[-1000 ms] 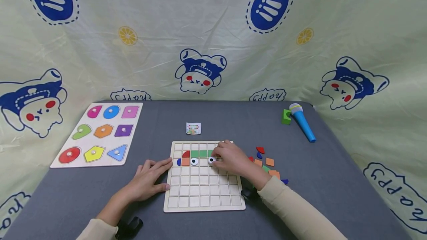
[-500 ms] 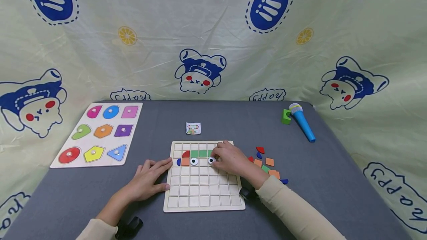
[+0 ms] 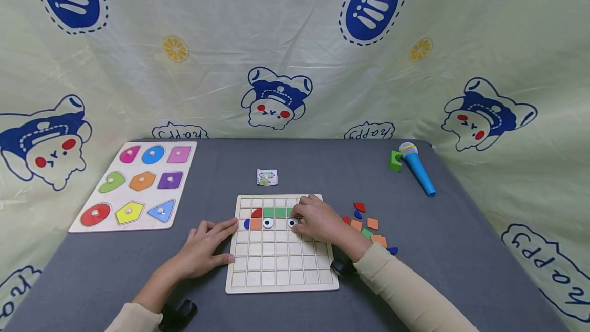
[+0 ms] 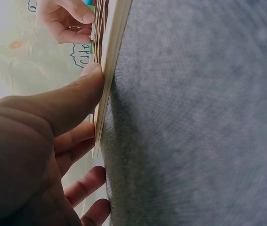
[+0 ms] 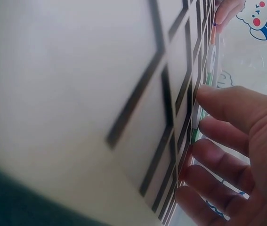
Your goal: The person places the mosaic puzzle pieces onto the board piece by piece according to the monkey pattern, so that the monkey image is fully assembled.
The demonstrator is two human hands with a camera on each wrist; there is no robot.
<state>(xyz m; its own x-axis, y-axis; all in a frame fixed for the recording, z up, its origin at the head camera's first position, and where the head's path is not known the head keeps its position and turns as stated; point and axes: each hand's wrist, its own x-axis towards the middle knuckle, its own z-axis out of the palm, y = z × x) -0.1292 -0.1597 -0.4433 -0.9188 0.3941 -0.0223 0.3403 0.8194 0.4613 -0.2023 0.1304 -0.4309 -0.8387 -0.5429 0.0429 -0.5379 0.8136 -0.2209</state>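
In right fingers (image 3: 303, 210), eye disc (image 3: 292, 223), face-up

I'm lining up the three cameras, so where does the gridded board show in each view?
Head: the gridded board lies below the picture's middle.
Left wrist: seen nearly edge-on, it slants steeply down from the top, left of center.
Right wrist: it fills much of the left half, narrowing toward the upper right.
Shared landmark: the right hand, upper left in left wrist, right side in right wrist.

Right grip (image 3: 318, 220) at eye disc (image 3: 292, 223) on board (image 3: 282, 263)
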